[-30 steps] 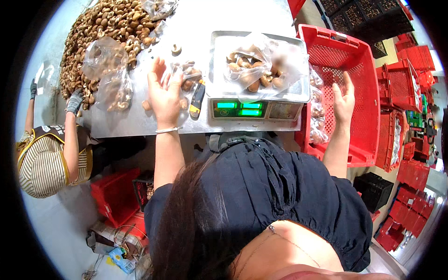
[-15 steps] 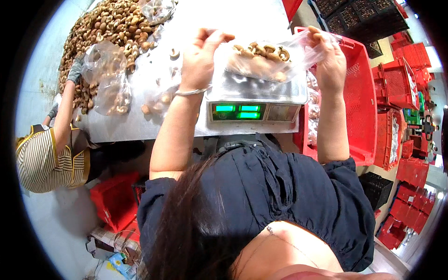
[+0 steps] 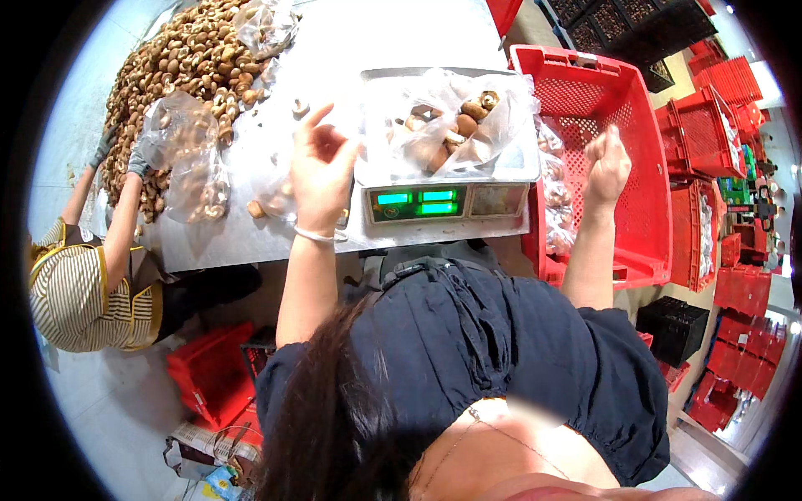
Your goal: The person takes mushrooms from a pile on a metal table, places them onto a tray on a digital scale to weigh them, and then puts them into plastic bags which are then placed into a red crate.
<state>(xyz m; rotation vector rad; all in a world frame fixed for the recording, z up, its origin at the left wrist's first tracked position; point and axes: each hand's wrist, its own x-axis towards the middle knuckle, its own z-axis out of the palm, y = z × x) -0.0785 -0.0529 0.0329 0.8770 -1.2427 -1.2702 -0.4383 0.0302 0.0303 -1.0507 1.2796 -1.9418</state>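
Note:
A clear plastic bag of brown mushrooms (image 3: 468, 125) lies on the metal pan of a weighing scale (image 3: 418, 203), its top loose and spread open. The scale's green display is lit. Just left of the pan is my left hand (image 3: 324, 179), its thumb and fingers apart and nothing between them. My right hand (image 3: 608, 169) hangs over the red crate to the right of the scale, fingers curled in, with nothing seen in it. Neither hand touches the bag.
A big heap of mushrooms (image 3: 180, 63) covers the table's far left, with filled bags (image 3: 196, 188) beside it. A co-worker's gloved hands (image 3: 138, 159) reach into the heap. The red crate (image 3: 643, 167) holds packed bags (image 3: 558, 209). More red crates (image 3: 739, 334) stand at right.
Both hands have let go of the mushroom bag, which now rests on the scale. My left hand has moved left and down, my right hand down and slightly right. The co-worker's hands have shifted.

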